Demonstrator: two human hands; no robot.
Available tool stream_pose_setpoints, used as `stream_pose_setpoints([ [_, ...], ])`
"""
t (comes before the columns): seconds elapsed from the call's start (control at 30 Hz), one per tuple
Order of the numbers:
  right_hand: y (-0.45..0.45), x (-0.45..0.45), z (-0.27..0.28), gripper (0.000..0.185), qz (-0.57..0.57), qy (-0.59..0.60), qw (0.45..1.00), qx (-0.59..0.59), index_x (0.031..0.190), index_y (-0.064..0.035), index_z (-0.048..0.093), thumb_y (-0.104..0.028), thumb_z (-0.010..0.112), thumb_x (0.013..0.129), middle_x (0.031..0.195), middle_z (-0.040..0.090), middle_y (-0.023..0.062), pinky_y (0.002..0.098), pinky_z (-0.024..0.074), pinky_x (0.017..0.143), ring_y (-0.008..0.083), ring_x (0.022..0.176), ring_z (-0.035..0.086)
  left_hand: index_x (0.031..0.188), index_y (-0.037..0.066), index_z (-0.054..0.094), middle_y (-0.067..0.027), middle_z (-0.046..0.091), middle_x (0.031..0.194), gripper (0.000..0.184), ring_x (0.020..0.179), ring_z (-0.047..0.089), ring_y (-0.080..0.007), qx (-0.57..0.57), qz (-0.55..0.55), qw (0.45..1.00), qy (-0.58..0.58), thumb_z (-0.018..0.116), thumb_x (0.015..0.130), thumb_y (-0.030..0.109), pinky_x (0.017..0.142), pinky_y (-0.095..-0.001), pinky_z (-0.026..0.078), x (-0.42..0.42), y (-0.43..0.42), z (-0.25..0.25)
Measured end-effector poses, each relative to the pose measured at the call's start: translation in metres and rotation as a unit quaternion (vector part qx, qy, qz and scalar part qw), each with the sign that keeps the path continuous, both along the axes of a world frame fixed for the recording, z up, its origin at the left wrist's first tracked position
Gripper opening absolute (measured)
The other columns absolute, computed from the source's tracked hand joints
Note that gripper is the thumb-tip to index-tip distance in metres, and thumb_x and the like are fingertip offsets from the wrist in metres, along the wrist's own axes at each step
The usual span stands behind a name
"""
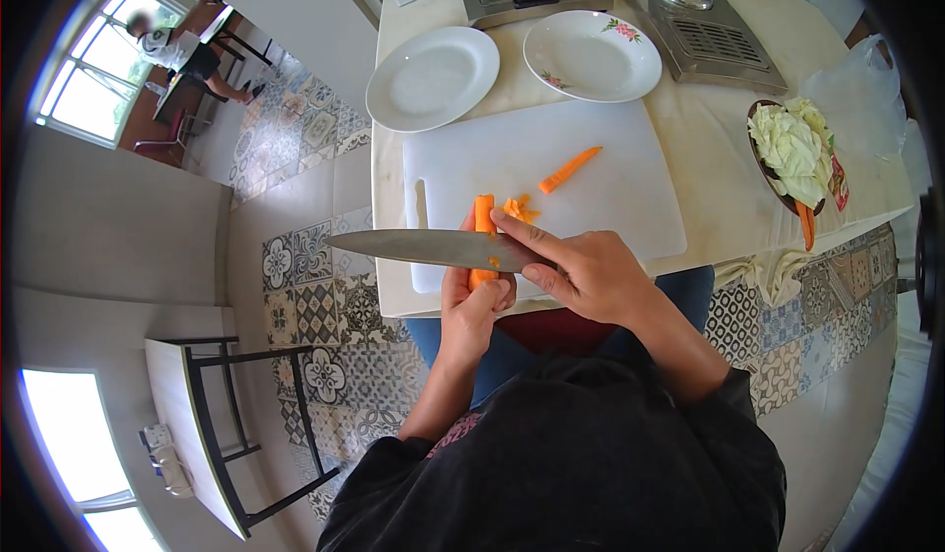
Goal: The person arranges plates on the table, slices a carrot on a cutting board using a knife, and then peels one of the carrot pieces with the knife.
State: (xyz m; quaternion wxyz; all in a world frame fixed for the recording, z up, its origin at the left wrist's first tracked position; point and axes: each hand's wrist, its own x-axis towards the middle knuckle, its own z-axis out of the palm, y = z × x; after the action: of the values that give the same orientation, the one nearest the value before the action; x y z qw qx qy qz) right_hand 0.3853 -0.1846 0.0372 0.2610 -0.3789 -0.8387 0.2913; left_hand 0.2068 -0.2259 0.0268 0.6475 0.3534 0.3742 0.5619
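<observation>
My left hand (470,318) is wrapped round a peeled carrot (483,213) near the front edge of the white cutting board (630,193). In my right hand (589,272) is a kitchen knife (418,246), its broad blade lying across the carrot and pointing left. The index finger of that hand stretches along the blade toward the carrot. Just right of the carrot lies a small heap of orange carrot pieces (522,209). Farther back on the board rests a tapered piece of carrot (571,170). The blade hides part of the carrot and some left fingers.
Behind the board stand a plain white plate (433,77) and a flowered plate (591,57). Metal stands (724,45) are at the back. A bowl of cabbage (793,154) sits at the right, with carrots (806,225) over its edge. A person (182,52) sits far left.
</observation>
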Motion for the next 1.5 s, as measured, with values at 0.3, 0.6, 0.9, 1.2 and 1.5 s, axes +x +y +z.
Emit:
stream_pose_setpoints([
  [0.3,0.012,-0.004,-0.003,0.049,-0.049,0.001,0.998,0.028,0.143,-0.0273,0.043,-0.029,0.054,0.095,0.072,0.063,0.0094,0.0370,0.0457,0.054,0.0281,0.054,0.057,0.146,0.004,0.031,-0.0032,0.042,0.074,0.076,0.055,0.035,-0.0088,-0.012,0.005,1.000,0.027,0.042,0.071,0.002,0.049,-0.0221,0.030,0.005,0.000,0.004],
  [0.6,0.025,0.005,-0.007,0.047,-0.021,0.178,0.981,-0.080,0.143,-0.0268,0.043,-0.029,0.050,0.097,0.069,0.062,0.0096,0.0374,0.0449,0.054,0.0276,0.050,0.056,0.144,0.006,0.032,-0.0046,0.043,0.074,0.074,0.054,0.036,-0.0110,-0.008,0.001,0.997,-0.073,0.047,0.071,0.009,0.049,-0.0233,0.032,0.001,0.004,0.007],
  [0.9,0.007,-0.001,0.005,0.057,-0.001,0.061,0.997,-0.054,0.148,-0.0257,0.033,-0.035,0.052,0.096,0.054,0.050,0.0098,0.0377,0.0412,0.049,0.0284,0.046,0.051,0.149,0.011,0.028,-0.0050,0.046,0.076,0.079,0.057,0.038,-0.0118,0.018,-0.033,0.992,-0.118,0.044,0.072,0.003,0.052,-0.0241,0.033,-0.007,0.006,-0.010],
  [1.2,0.007,-0.009,-0.006,0.054,-0.039,0.038,0.998,0.044,0.147,-0.0275,0.035,-0.035,0.051,0.097,0.057,0.052,0.0096,0.0377,0.0433,0.048,0.0286,0.047,0.053,0.146,0.004,0.031,-0.0045,0.044,0.074,0.078,0.055,0.036,-0.0103,0.015,-0.025,0.998,-0.048,0.044,0.069,0.006,0.050,-0.0218,0.032,-0.004,0.006,-0.006],
  [1.5,0.027,0.003,-0.005,0.049,-0.059,0.129,0.989,-0.030,0.145,-0.0288,0.040,-0.032,0.050,0.097,0.058,0.051,0.0110,0.0365,0.0410,0.051,0.0268,0.046,0.050,0.151,0.007,0.024,-0.0045,0.042,0.073,0.086,0.053,0.036,-0.0115,-0.001,-0.016,0.998,-0.064,0.045,0.068,0.004,0.050,-0.0232,0.032,-0.003,0.004,0.004],
])
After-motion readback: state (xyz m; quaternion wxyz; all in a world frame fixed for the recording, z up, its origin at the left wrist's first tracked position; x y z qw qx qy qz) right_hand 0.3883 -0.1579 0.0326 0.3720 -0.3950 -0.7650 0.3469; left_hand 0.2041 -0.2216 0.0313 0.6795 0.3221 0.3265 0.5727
